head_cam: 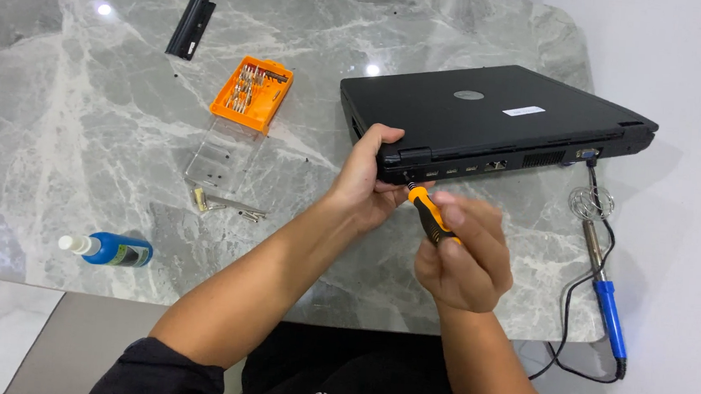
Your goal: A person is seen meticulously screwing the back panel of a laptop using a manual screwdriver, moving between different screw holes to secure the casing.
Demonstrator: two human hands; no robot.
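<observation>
Two hands (414, 217) at laptop (486, 108) corner

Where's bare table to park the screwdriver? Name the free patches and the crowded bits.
Free: the marble table left of the orange bit case, and between the blue bottle and left hand. Crowded: around the clear lid, and by the soldering iron.

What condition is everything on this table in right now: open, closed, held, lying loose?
laptop: lid closed, gripped at its rear corner by the left hand
screwdriver: held in the right hand, tip at the laptop's rear corner
orange bit case: open
blue bottle: lying on its side
soldering iron: lying loose
</observation>
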